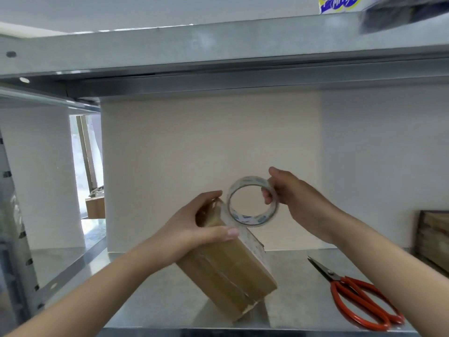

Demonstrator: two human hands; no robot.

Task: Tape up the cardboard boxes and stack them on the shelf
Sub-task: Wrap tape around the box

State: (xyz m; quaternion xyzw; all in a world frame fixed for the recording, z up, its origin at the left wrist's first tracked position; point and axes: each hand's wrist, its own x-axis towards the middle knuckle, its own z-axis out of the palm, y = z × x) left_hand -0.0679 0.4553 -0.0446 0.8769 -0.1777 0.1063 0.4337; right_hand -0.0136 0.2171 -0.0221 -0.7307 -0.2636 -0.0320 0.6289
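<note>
A brown cardboard box (230,271) stands tilted on one lower corner on the metal shelf (155,310). My left hand (194,229) grips its upper end, thumb across the top face. A strip of clear tape runs from the box's top to the clear tape roll (252,201). My right hand (296,198) holds that roll just above and right of the box, fingers through its core. Older tape lines cross the box's side.
Red-handled scissors (357,300) lie on the shelf at the right, blades pointing back-left. A dark wooden crate (432,239) stands at the far right. The upper shelf beam (218,49) runs overhead. A shelf upright (17,239) rises at the left.
</note>
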